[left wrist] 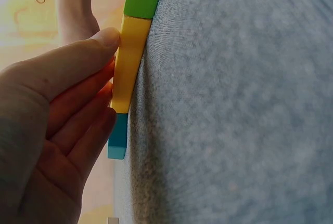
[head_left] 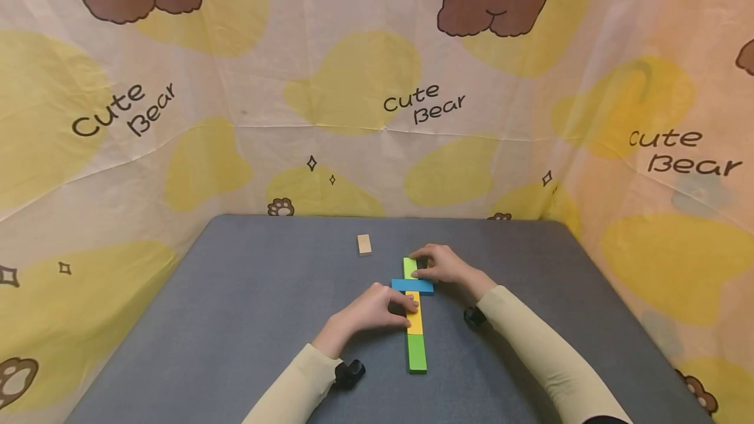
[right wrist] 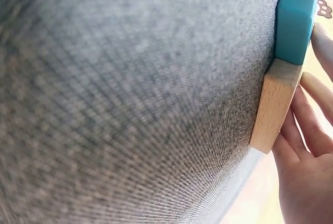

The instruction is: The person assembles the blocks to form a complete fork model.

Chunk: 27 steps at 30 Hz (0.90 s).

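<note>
Flat blocks form a row on the table: a light green block, a blue block lying crosswise, a yellow block, and a green block nearest the person. My left hand touches the yellow block with thumb and fingertips, fingers fairly straight. In the left wrist view, those tips lie along one side of the yellow block. My right hand touches the light green block at its far end and right edge. Its fingers extend along a wood-coloured block face beside the blue block.
A separate plain wooden block lies farther back, left of the row. Grey cloth covers the table. A printed curtain hangs behind it and along both sides. A dark wrist camera sits on the left sleeve.
</note>
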Tool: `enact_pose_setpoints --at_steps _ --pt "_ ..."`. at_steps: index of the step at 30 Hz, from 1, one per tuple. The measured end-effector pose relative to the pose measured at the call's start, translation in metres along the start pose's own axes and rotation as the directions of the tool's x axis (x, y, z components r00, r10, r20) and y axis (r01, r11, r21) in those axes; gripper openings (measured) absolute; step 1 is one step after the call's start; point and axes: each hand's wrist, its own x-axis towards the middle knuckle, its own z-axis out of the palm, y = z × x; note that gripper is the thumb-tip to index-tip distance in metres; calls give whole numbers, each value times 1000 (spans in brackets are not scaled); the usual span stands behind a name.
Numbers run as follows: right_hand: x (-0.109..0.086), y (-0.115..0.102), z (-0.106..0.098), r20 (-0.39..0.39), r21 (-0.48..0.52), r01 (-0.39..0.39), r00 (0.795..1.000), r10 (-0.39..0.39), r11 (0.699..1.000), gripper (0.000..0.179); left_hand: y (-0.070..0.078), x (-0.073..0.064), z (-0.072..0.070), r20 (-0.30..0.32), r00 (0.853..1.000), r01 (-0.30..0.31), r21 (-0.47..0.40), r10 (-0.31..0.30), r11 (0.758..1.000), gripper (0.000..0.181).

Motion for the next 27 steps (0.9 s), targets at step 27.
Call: enact_pose_setpoints --at_steps 27 --pt "-1 0 0 9 23 -11 1000 11 1000 45 0 0 0 6 1000 2 5 -2 1000 28"
